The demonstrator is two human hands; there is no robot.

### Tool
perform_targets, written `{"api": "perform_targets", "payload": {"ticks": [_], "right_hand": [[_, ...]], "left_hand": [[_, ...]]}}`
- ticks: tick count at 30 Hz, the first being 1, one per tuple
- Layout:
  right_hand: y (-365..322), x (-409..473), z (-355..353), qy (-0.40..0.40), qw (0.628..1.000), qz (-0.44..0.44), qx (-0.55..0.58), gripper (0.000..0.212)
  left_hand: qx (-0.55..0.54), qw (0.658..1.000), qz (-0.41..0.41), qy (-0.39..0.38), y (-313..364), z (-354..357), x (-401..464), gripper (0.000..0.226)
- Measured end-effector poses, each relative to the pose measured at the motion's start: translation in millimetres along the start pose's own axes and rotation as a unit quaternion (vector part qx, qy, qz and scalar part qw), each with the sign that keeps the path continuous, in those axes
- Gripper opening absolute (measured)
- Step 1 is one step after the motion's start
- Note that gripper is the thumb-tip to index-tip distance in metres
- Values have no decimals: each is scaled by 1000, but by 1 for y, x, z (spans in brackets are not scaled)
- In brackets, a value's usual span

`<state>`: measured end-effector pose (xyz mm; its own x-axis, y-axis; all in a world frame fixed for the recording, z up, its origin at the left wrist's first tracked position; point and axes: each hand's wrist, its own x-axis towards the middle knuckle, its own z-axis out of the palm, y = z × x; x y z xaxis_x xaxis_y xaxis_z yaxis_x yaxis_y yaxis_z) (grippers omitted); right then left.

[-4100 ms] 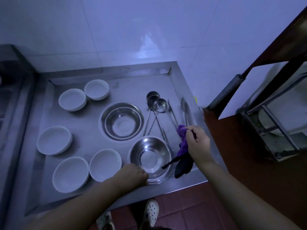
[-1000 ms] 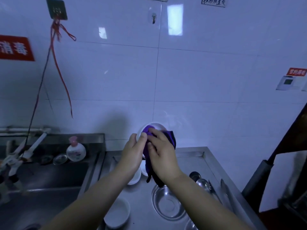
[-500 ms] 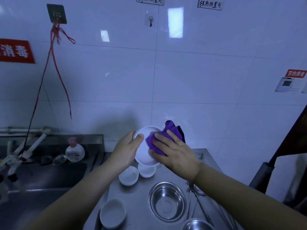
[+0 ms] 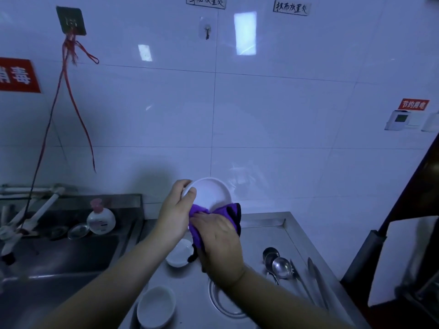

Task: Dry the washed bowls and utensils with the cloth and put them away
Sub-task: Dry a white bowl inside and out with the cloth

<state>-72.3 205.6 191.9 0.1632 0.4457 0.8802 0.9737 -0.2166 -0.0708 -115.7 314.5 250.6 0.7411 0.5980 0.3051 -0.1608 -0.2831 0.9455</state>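
Observation:
My left hand [image 4: 174, 213] holds a white bowl [image 4: 210, 193] up in front of the tiled wall, thumb over its rim, with the inside turned toward me. My right hand [image 4: 217, 243] presses a purple cloth [image 4: 229, 213] against the bowl's lower edge. Below on the steel counter [image 4: 266, 230] lie two more white bowls [image 4: 179, 254] [image 4: 155, 306], a steel bowl [image 4: 225, 302] partly hidden by my right forearm, several ladles [image 4: 276, 261] and tongs [image 4: 317, 282].
A steel sink [image 4: 59, 255] lies to the left, with a soap bottle [image 4: 101, 218] and a tap [image 4: 31, 217] behind it. Red cords [image 4: 71, 96] hang from a wall hook. A dark wooden cabinet [image 4: 403, 233] stands at the right.
At first both hands were at the counter, the right holding the cloth. Then the bowl was lifted; over the last second the cloth has moved from inside the bowl down to its lower edge.

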Motion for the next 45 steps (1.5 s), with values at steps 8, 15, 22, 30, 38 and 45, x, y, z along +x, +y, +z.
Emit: {"api": "perform_targets", "payload": {"ticks": [8,15,22,30,38,45], "right_hand": [[67,29,-33,-45,929,-344,-126,13],[24,34,-6,36,984,-116,-127,18],[32,16,0,12,984,-176,-29,32],[95,49,-31,-116,876,-454,-114,20],[41,7,4,-20,978,-167,-122,17],[-8,2,24,8,1000,12,13,21]], "left_hand": [[51,969,-107,-216,32,-32,17,23],[-149,988,-14,39,11,1,-11,35],[-69,996,58,-16,6,-17,-2,32],[112,977,-30,-178,15,-34,12,55],[127,988,-8,-92,9,-28,14,45],[31,999,-4,-41,-3,-18,13,39]]}}
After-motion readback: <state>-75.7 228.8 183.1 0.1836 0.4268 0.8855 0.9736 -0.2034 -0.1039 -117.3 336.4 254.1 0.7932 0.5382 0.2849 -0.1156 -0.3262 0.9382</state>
